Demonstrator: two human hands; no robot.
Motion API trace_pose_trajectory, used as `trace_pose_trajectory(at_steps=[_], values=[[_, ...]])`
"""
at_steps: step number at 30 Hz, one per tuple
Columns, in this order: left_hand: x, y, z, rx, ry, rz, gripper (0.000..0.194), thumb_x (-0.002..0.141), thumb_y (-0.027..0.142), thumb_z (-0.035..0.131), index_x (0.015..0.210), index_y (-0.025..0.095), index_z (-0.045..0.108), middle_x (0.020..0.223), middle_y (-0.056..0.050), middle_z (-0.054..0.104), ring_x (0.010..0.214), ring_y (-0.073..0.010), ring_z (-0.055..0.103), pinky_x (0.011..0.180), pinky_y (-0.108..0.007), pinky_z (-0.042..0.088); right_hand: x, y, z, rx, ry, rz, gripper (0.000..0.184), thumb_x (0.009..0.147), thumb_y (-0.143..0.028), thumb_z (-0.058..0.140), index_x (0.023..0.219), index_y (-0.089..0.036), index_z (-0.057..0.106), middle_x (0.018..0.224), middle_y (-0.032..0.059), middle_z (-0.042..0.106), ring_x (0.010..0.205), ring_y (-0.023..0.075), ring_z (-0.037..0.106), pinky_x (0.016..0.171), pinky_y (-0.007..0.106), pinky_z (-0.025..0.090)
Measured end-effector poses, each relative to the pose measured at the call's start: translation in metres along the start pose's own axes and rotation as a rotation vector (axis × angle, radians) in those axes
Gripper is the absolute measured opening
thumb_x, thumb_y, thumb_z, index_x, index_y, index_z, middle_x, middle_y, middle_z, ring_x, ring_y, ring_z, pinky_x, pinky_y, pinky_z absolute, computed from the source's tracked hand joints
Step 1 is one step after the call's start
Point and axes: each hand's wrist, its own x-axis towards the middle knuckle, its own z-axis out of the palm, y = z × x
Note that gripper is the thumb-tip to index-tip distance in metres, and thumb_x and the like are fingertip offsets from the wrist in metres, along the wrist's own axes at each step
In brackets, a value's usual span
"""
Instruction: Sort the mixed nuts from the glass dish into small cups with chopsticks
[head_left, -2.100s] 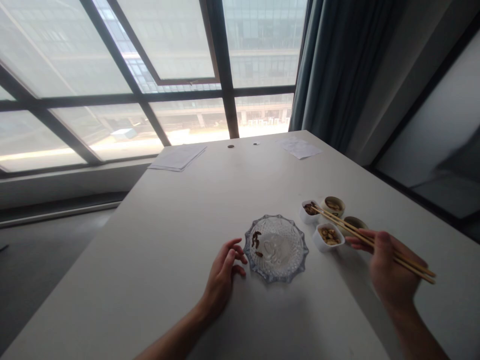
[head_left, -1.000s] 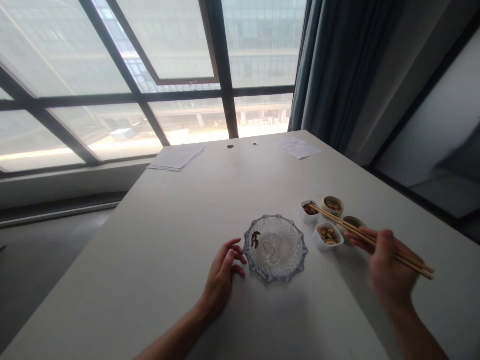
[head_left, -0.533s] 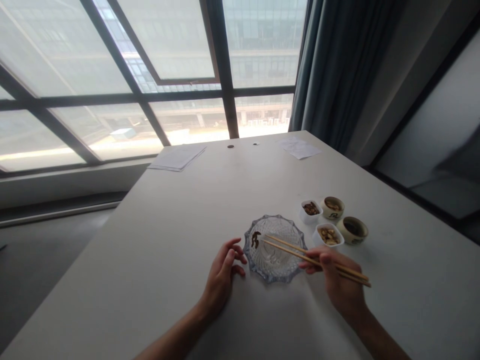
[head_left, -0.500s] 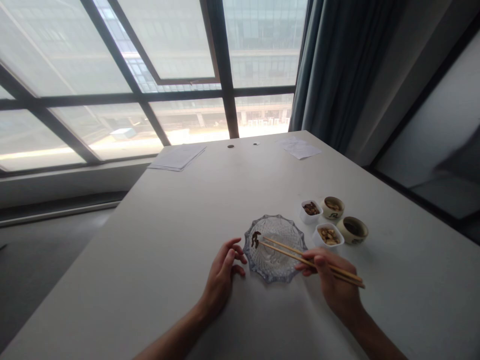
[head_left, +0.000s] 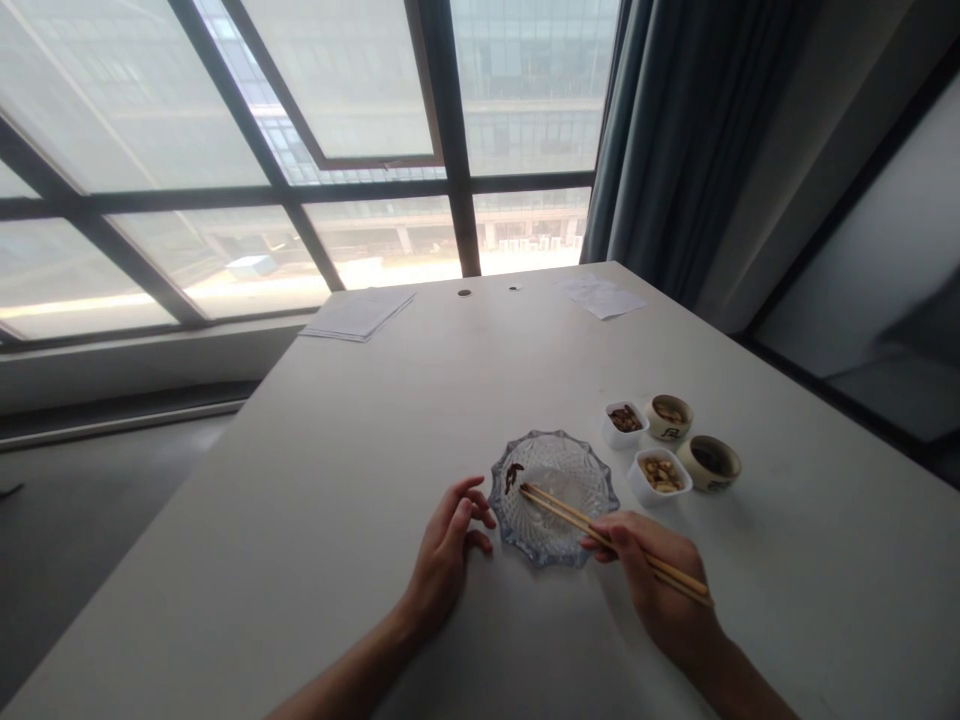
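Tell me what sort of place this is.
Probably an upper-floor office or meeting room: a long white table with loose papers on it stands by large gridded windows with dark curtains, and a multi-storey building shows outside.

The cut-glass dish (head_left: 555,498) is clear with a faint blue tint, its wall cut in a fine diamond pattern, and it holds dark brown pieces (head_left: 513,477) near its far edge. Resting over the dish, the chopsticks (head_left: 564,513) are pale bamboo yellow. Beyond the dish, a white square bowl (head_left: 613,427) holds dark brown nuts, and a second white bowl (head_left: 639,487) holds tan nuts. Further beyond the dish sit two cream cups: one (head_left: 668,417) has a dark brown glyph on its side, and the other (head_left: 709,463) has a dark inside and a dark mark. The counter (head_left: 390,420) under the dish is plain off-white, and the curtain (head_left: 675,130) far beyond the dish is dark blue-grey with vertical folds.
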Motion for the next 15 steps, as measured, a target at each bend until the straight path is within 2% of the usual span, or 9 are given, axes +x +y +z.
trace_pose_trajectory(at_steps=[5, 8, 11, 15], values=[[0.000, -0.001, 0.000, -0.002, 0.000, 0.002, 0.044, 0.099, 0.053, 0.065, 0.126, 0.019, 0.068, 0.101, -0.007, 0.062, 0.085, -0.0207, 0.063, 0.058, -0.027, 0.056, -0.001, -0.007, -0.004, -0.068, 0.029, -0.017, 0.029, 0.104, -0.034, 0.060, 0.089, -0.021, 0.081, 0.072, 0.0039, 0.076, 0.060, 0.0164, 0.072, 0.059, 0.024, 0.059], [0.001, -0.001, 0.000, -0.001, 0.001, 0.001, 0.045, 0.098, 0.054, 0.066, 0.126, 0.019, 0.068, 0.100, -0.007, 0.062, 0.084, -0.0207, 0.063, 0.058, -0.027, 0.056, -0.001, -0.007, -0.008, -0.102, 0.001, -0.034, 0.028, 0.104, -0.032, 0.060, 0.091, -0.021, 0.081, 0.068, 0.0030, 0.074, 0.057, 0.0164, 0.070, 0.057, 0.024, 0.057], [0.001, 0.000, 0.000, 0.000, 0.004, 0.002, 0.045, 0.098, 0.054, 0.066, 0.126, 0.019, 0.068, 0.100, -0.007, 0.062, 0.084, -0.0209, 0.063, 0.058, -0.027, 0.056, -0.002, -0.006, -0.013, -0.118, -0.050, -0.090, 0.027, 0.105, -0.028, 0.057, 0.096, -0.021, 0.081, 0.073, 0.0031, 0.076, 0.061, 0.0161, 0.072, 0.060, 0.023, 0.059], [0.000, -0.001, 0.000, -0.003, 0.004, 0.005, 0.046, 0.097, 0.054, 0.066, 0.126, 0.018, 0.068, 0.100, -0.007, 0.062, 0.084, -0.0210, 0.063, 0.057, -0.027, 0.056, -0.005, -0.005, -0.016, -0.091, -0.098, -0.139, 0.029, 0.107, -0.026, 0.053, 0.101, -0.023, 0.081, 0.087, 0.0048, 0.081, 0.076, 0.0180, 0.078, 0.066, 0.024, 0.063]])
